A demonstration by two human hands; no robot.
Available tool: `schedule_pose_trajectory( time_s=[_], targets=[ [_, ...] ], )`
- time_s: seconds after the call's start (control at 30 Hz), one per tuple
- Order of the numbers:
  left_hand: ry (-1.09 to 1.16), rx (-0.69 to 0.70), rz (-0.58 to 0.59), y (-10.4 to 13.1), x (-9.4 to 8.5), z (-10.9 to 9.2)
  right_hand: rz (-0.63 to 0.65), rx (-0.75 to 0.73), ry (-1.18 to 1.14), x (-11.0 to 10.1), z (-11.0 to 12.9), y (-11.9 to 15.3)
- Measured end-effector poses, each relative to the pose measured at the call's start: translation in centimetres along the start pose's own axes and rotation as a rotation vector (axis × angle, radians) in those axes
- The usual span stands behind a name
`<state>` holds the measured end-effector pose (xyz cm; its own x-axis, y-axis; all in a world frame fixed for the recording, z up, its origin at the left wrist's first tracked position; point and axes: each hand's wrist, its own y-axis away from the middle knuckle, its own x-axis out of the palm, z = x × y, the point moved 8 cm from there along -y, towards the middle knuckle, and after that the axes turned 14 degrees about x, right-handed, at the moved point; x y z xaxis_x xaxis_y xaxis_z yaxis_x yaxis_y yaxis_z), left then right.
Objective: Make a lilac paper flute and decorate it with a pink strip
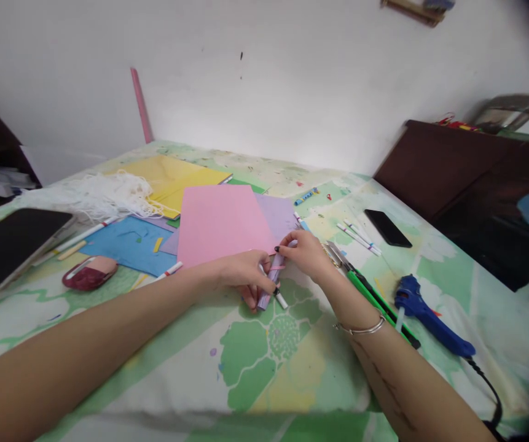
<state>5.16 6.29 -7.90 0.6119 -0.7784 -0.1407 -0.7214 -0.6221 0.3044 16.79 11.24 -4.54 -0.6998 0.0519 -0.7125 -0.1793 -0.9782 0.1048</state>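
Note:
Near the middle of the table, my left hand [252, 276] is closed around a small purple rolled paper piece [267, 293] with a pink strip across it. A white stick [281, 299] pokes out from under the left fingers. My right hand [298, 248] pinches at the upper end of the purple piece, its fingertips close to the pink strip. Just behind both hands lies a pink sheet [222, 224], over a lilac sheet [278, 215]. To the right of my right hand are scissors [336, 253] and a green cutter [375, 299].
A blue glue gun [432, 316] with a cord lies at the right, a black phone [387, 228] behind it. White sticks [359, 237] lie near the phone. Leftward are blue sheets [130, 245], white yarn [102, 195], a maroon object [90, 273] and a dark tablet [10, 248]. Yellow sheets [167, 175] lie behind.

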Motion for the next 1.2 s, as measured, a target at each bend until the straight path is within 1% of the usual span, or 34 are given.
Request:
schedule_pose_trajectory(
  time_s=[0.17, 0.27, 0.37, 0.53, 0.67, 0.77, 0.9, 0.97, 1.03, 1.1, 1.2],
  targets=[
    [-0.001, -0.003, 0.020, -0.1, 0.0, 0.2, 0.124, 0.114, -0.284, 0.6, -1.8, -0.6],
    [0.001, 0.021, 0.016, -0.1, 0.0, 0.2, 0.170, 0.154, -0.447, 0.7, -1.9, -0.3],
    [-0.014, 0.086, 0.015, 0.0, -0.2, 0.0, 0.197, 0.167, -0.579, 0.5, -1.6, 0.1],
    [-0.092, 0.210, 0.044, 0.3, -0.7, -0.4, 0.176, 0.147, -0.736, -0.3, -1.4, 0.4],
    [-0.166, 0.291, -0.004, 0.9, -1.9, -1.3, 0.171, 0.071, -0.889, -0.9, -1.0, 0.6],
    [-0.252, 0.295, -0.041, 1.6, -2.7, -2.1, 0.153, 0.011, -0.970, -1.6, -0.5, 0.9],
    [-0.398, 0.301, -0.093, 2.5, -4.0, -3.2, 0.141, -0.092, -0.988, -2.5, 0.7, 1.6],
    [-0.532, 0.335, -0.139, 2.9, -4.8, -4.0, 0.160, -0.148, -0.941, -2.7, 1.4, 2.1],
    [-0.710, 0.401, -0.202, 3.3, -5.5, -4.9, 0.151, -0.209, -0.867, -3.0, 2.1, 2.8],
    [-0.874, 0.464, -0.290, 3.6, -6.2, -5.6, 0.102, -0.265, -0.796, -3.5, 2.7, 3.6],
    [-1.014, 0.500, -0.423, 3.9, -7.0, -6.0, 0.003, -0.363, -0.757, -4.2, 3.4, 4.8]
  ],
)
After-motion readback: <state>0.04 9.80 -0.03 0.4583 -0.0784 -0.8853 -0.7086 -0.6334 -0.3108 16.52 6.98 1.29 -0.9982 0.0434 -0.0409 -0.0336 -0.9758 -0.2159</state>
